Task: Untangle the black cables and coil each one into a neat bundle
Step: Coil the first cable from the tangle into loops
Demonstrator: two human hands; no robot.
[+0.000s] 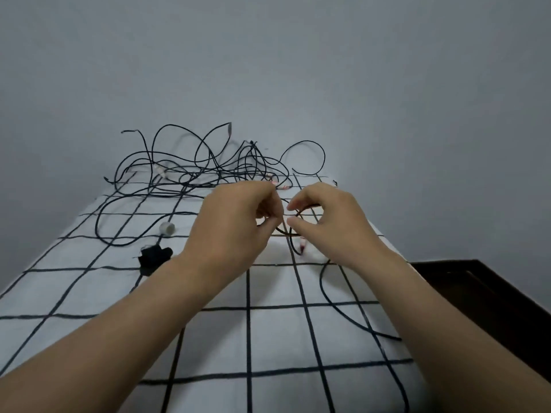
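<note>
A tangle of thin black cables [208, 162] lies at the far end of the bed against the wall, with loops standing up. My left hand [235, 222] and my right hand [325, 222] meet just in front of it. Each pinches a small black cable loop [290, 231] between thumb and fingers. A red-and-white connector [302, 244] hangs under that loop. One black cable strand [337, 308] trails from under my right wrist toward the bed's right edge.
The bed has a white sheet with a black grid [247, 338]. A small white cylinder [167, 228] and a black bundle [155, 257] lie left of my left wrist. A dark wooden surface [492, 296] borders the bed on the right.
</note>
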